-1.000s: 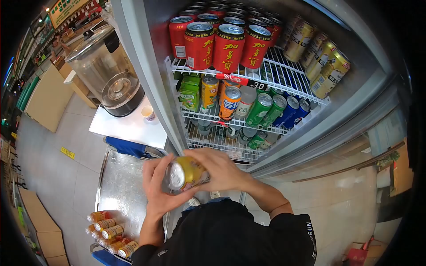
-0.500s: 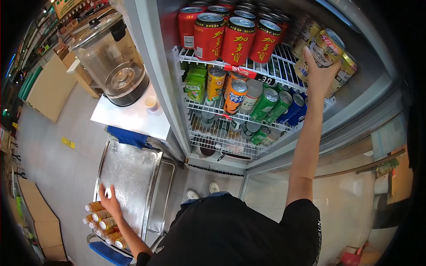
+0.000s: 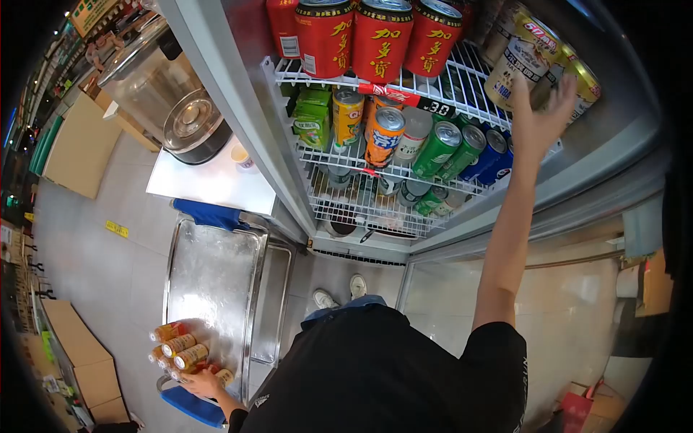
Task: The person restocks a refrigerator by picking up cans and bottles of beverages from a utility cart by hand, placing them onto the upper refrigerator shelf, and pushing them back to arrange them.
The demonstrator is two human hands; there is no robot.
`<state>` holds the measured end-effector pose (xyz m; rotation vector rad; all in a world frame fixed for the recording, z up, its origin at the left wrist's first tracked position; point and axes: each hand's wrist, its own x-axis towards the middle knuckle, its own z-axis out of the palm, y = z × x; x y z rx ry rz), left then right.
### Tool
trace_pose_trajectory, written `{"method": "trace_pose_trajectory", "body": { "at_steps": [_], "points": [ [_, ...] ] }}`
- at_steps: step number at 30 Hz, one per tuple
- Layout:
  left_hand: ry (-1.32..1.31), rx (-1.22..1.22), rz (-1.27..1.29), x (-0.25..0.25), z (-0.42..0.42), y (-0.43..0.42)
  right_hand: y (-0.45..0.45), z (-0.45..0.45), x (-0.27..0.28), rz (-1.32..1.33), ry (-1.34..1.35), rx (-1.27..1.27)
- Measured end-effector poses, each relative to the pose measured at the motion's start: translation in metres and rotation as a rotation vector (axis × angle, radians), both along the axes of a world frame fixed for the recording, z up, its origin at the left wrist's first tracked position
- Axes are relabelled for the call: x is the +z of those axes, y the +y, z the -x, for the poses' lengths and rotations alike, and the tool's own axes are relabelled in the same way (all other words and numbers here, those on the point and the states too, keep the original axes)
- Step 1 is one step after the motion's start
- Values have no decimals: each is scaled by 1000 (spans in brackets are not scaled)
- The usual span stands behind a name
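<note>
On the metal cart, my left hand (image 3: 204,382) reaches into a pile of small orange-drink bottles (image 3: 190,356). Its fingers curl round one at the near end, partly hidden among the others. At the right end of the fridge's top shelf, my right hand (image 3: 541,123) is open, fingers spread, just in front of a gold-and-white can (image 3: 521,68). Another gold can (image 3: 583,90) stands to its right, partly behind my fingers. Red cans (image 3: 382,43) fill the left and middle of that shelf.
Lower fridge shelves hold an orange can (image 3: 384,137), green cans (image 3: 437,149), blue cans (image 3: 484,155) and green cartons (image 3: 312,119). A clear drink dispenser (image 3: 162,94) and a paper cup (image 3: 242,157) stand on a white counter (image 3: 209,184). The metal cart (image 3: 209,267) is below.
My right hand has let go of the gold can and spread its fingers. My left hand has moved from above the cart down into the bottles. The view has shifted slightly.
</note>
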<state>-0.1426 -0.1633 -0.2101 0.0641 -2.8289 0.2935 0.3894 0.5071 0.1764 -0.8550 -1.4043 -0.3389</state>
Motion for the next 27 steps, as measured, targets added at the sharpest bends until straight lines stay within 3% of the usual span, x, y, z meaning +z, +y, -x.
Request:
{"method": "trace_pose_trajectory", "body": {
  "at_steps": [1,4,7,10,12,14,16,19,23,25,27],
  "points": [
    [-44,109,-42,-1,2,-1,-13,3,-5,-105,-54,-130],
    [-222,436,-201,51,-17,32,-40,10,-8,21,-253,-109],
    [-248,498,-542,7,18,-16,-37,12,-8,228,-400,-114],
    [-262,449,-640,7,18,-29,-22,3,-2,439,-470,-123],
    [-269,478,-1186,-9,24,-49,-19,3,6,540,-509,-157],
    [-318,501,-1241,-7,17,-48,-14,2,6,523,-569,-224],
    [-407,524,-808,25,-16,-13,-5,-2,5,535,-592,-245],
    [-368,390,-980,7,-17,-32,16,-14,2,585,-594,-207],
    [-163,547,-633,-12,-15,-37,29,-18,3,659,-634,-138],
    [-100,529,-563,40,-58,16,35,-22,-2,633,-663,-114],
    [-82,373,-549,58,-82,37,34,-22,0,641,-653,-94]
  ]
}}
